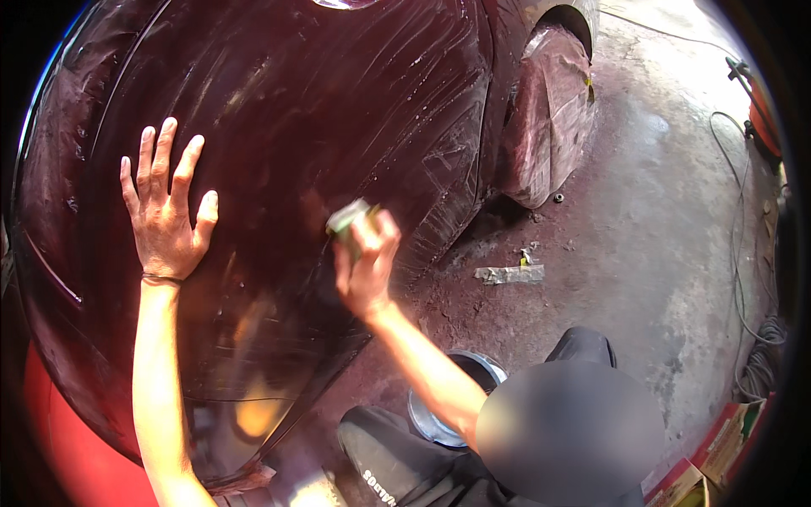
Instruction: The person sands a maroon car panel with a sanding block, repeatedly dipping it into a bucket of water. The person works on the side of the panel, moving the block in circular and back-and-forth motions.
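Observation:
A large dark maroon car body panel (279, 127), wet and streaked with pale residue, fills the left and middle. My left hand (165, 211) lies flat on it with the fingers spread, a thin dark band round its wrist. To its right, my right hand (369, 266) is closed round a small pale and green pad (346, 218) against the panel. Motion blurs both this hand and the pad, so its exact kind cannot be made out. Beneath my right forearm stands a round bucket (416, 414), partly hidden by the arm and a dark trouser leg.
A dusty, wrapped wheel (549, 127) sits at the panel's far right. A crumpled strip (509, 275) lies on the stained concrete floor (650, 220). A cable (737, 245) runs down to a coil (763, 355) at right, near cardboard boxes (718, 448). Something red (76, 431) shows lower left.

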Tool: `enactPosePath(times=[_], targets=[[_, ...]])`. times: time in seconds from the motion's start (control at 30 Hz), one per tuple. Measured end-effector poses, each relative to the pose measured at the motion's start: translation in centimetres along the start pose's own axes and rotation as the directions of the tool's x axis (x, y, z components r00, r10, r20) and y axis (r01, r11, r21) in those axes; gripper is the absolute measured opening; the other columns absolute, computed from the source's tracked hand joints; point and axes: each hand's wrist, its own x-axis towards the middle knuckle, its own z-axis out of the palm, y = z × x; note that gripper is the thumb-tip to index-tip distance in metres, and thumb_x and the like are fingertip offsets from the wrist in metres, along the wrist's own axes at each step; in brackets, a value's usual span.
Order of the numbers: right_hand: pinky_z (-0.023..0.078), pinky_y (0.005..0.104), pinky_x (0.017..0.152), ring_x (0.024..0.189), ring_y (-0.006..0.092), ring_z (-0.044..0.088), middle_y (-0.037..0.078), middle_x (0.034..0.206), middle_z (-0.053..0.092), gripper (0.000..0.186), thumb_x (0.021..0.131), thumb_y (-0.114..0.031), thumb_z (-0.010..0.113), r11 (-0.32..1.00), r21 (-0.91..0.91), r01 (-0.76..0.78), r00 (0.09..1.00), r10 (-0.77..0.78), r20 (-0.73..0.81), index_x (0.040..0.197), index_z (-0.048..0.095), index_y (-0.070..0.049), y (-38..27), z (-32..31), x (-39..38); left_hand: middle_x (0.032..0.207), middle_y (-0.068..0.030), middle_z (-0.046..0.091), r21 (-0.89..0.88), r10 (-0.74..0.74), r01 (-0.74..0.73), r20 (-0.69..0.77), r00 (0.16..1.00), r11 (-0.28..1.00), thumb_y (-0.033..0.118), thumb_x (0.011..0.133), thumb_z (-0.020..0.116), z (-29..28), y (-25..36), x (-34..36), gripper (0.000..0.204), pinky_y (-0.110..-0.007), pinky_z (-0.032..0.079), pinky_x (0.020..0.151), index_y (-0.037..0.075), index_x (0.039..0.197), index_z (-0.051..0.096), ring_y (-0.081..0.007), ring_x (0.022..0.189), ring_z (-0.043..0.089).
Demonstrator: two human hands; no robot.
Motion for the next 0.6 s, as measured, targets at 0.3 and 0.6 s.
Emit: enactPosePath(times=[0.3, 0.6], targets=[[0.037, 0.0604, 0.119, 0.136, 0.0495, 0.051, 0.03, 0.144, 0.053, 0.054, 0.106, -0.016, 0.071, 0.977, -0.189, -0.101, 0.984, 0.07, -0.165, 0.151, 0.047, 0.0, 8.5, -0.8, 17.5, 0.186, -0.0076, 0.034, -0.007, 0.001, -0.001, -0.012, 1.0, 1.0, 0.033, 0.103, 0.062, -0.1, -0.2, 0.0, 0.07, -0.061, 0.011, 0.141, 0.024, 0.171, 0.049, -0.032, 0.175, 0.025], [0.039, 0.0641, 0.12, 0.138, 0.0529, 0.05, 0.032, 0.152, 0.046, 0.068, 0.097, -0.004, 0.082, 0.985, -0.008, -0.174, 0.983, 0.175, 0.056, 0.155, 0.046, -0.005, 0.7, -2.0, -4.1, 0.185, -0.0061, 0.037, -0.031, 0.013, -0.015, -0.039, 0.999, 0.999, 0.034, 0.106, 0.062, 0.1, 0.2, 0.0, 0.066, -0.06, 0.013, 0.141, 0.024, 0.17, 0.051, -0.0311, 0.174, 0.027]])
